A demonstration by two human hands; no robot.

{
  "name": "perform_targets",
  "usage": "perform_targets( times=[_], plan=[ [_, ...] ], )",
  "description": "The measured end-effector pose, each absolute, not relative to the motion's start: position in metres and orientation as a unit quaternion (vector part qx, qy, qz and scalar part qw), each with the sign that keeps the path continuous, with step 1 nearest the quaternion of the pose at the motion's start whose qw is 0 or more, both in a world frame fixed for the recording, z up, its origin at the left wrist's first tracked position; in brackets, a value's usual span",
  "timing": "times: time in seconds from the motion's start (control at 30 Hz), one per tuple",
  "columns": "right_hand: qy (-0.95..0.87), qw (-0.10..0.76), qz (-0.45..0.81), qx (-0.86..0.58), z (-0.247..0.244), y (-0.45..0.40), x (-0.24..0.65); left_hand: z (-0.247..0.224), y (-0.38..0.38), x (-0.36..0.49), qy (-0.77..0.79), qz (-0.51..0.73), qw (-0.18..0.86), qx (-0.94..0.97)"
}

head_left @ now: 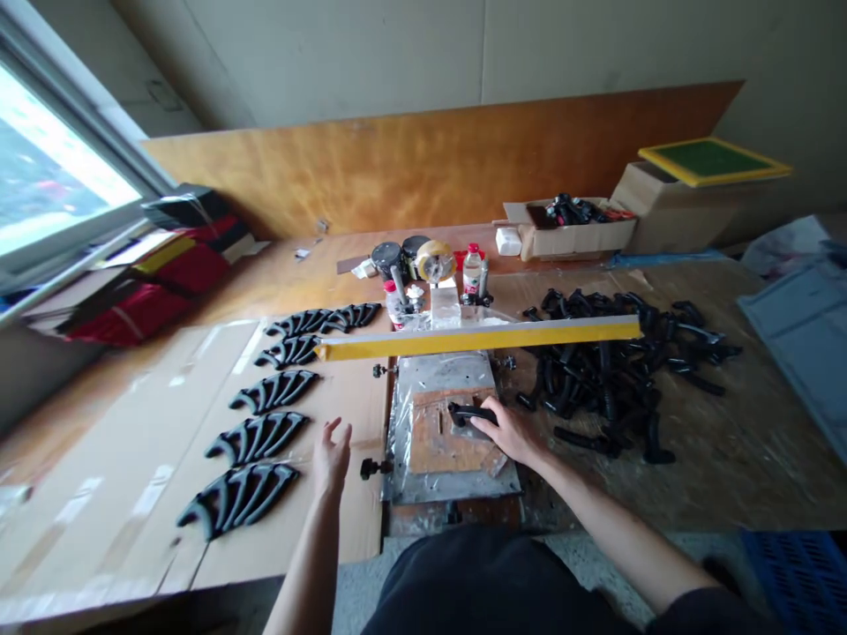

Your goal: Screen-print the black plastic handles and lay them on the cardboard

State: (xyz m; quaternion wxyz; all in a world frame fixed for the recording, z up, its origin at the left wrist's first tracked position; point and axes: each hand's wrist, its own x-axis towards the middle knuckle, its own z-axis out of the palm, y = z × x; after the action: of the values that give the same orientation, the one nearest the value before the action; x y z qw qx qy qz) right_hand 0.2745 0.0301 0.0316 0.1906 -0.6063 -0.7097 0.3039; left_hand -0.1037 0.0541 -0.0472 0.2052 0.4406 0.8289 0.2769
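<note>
Black handle [468, 412] — in right fingers [486, 427]

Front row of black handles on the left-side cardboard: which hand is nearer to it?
Left. The left hand is open just right of the front row, apart from it; the right hand is farther right, grasping a single black handle.

Bare lane on the cardboard [361, 520], yellow bar [490, 339] across the far side
The left hand [333, 454] has open room between the black curved rows [242, 498] and metal plate [433, 489]; a dark knob [375, 468] juts in from the plate's left edge, and a black heap [595, 370] crowds the right.
</note>
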Motion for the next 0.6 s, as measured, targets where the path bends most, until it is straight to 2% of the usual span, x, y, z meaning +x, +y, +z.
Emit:
perform_targets(
  times=[0.13, 0.23, 0.33, 0.47, 0.6],
  plan=[
    [-0.781, 0.038, 0.177, -0.598, 0.017, 0.045, 0.246, -0.048, 0.056, -0.105, 0.821, 0.300, 0.230, 0.428],
    [-0.782, -0.006, 0.114, -0.613, 0.012, 0.050, 0.247, -0.038, 0.059, -0.106, 0.813, 0.313, 0.240, 0.427],
    [-0.789, 0.026, 0.074, -0.609, 0.017, 0.050, 0.248, -0.007, 0.070, -0.096, 0.797, 0.349, 0.245, 0.428],
    [-0.872, 0.122, 0.090, -0.464, 0.018, 0.054, 0.234, 0.072, 0.096, -0.051, 0.671, 0.508, 0.293, 0.454],
    [-0.921, 0.115, 0.135, -0.347, 0.002, 0.052, 0.221, 0.151, 0.108, 0.009, 0.520, 0.614, 0.355, 0.476]
  ],
)
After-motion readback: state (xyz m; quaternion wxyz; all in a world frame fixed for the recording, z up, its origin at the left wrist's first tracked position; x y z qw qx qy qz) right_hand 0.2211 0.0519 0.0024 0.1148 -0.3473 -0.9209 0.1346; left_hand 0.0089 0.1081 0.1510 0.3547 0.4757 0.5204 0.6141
